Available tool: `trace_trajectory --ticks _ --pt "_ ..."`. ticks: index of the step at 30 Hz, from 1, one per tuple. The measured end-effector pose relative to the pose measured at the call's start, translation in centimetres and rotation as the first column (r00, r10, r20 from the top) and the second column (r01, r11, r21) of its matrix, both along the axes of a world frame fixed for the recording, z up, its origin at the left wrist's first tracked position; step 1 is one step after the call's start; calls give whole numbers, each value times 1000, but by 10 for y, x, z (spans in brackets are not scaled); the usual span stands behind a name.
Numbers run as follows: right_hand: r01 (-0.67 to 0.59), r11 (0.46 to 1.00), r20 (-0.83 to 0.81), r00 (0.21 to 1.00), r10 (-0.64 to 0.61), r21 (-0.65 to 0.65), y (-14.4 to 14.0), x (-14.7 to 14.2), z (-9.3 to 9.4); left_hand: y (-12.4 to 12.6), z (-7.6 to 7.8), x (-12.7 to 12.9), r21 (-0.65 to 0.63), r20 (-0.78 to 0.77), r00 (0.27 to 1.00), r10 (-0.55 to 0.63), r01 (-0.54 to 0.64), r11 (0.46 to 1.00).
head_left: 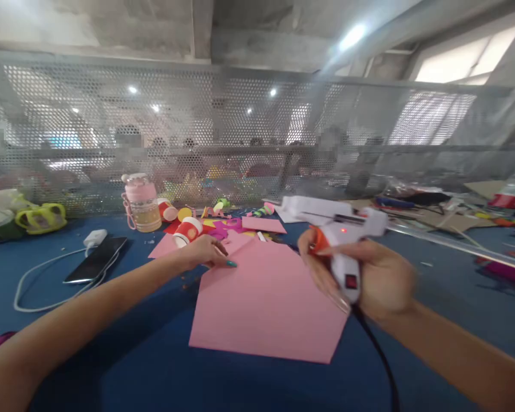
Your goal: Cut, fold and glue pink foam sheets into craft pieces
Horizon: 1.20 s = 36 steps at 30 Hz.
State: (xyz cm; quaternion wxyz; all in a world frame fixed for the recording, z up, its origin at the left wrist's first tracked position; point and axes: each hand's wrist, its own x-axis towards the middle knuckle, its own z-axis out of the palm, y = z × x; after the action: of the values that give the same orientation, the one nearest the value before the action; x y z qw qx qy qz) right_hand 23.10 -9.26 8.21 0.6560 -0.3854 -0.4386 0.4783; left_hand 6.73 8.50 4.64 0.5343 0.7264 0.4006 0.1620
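The right hand (369, 280) has its fingers clamped around the grip of a white glue gun (339, 229), held above the right edge of the pink paper sheet (266, 297) on the blue table (111, 355). The left hand (203, 252) presses the sheet's far corner, fingers nearly together. The gun's lamp glows, so hot glue could drip on the paper or burn fingertips, and its black cord (377, 355) might drag the sheet.
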Motion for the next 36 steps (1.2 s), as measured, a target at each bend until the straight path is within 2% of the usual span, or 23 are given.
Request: trace_trajectory --ticks 3,7,11,16,18,21,24,26,27,30,33,36 --pt "-66 995 -50 997 63 -69 36 -6 -14 -2 -7 0 217 -129 988 -81 108 970" --pt "-99 993 -83 992 94 -65 63 -12 -51 -2 -12 3 357 -132 990 -40 85 930" --pt "-112 990 -93 990 103 -90 62 -6 -79 -5 -19 6 495 -141 990 -17 85 865" --pt "-105 985 -146 986 85 -135 59 5 -87 -8 -32 8 598 -164 986 -7 105 794" --pt "-96 981 -191 980 64 -169 63 8 -88 -8 -39 7 677 -161 986 -37 138 723" --pt "-79 978 -231 973 33 -193 68 11 -90 -7 -48 6 812 -219 973 -75 224 539" --pt "-50 977 -238 971 -2 -208 70 14 -91 -4 -51 5 897 -241 970 -17 230 377" --pt "-29 972 -235 972 -27 -232 71 15 -91 -3 -51 5 933 -214 977 27 196 303" --pt "-14 971 -231 972 -43 -241 72 14 -91 -4 -50 6 937 -221 975 30 204 284" --pt "30 965 -203 975 -85 -262 73 13 -90 -18 -50 8 886 -378 926 -10 364 288" --pt "51 958 -182 978 -106 -282 73 12 -90 -39 -51 9 803 -538 843 19 505 315" --pt "68 952 -166 979 -123 -299 73 12 -89 -49 -47 10 700 -639 768 50 553 451"
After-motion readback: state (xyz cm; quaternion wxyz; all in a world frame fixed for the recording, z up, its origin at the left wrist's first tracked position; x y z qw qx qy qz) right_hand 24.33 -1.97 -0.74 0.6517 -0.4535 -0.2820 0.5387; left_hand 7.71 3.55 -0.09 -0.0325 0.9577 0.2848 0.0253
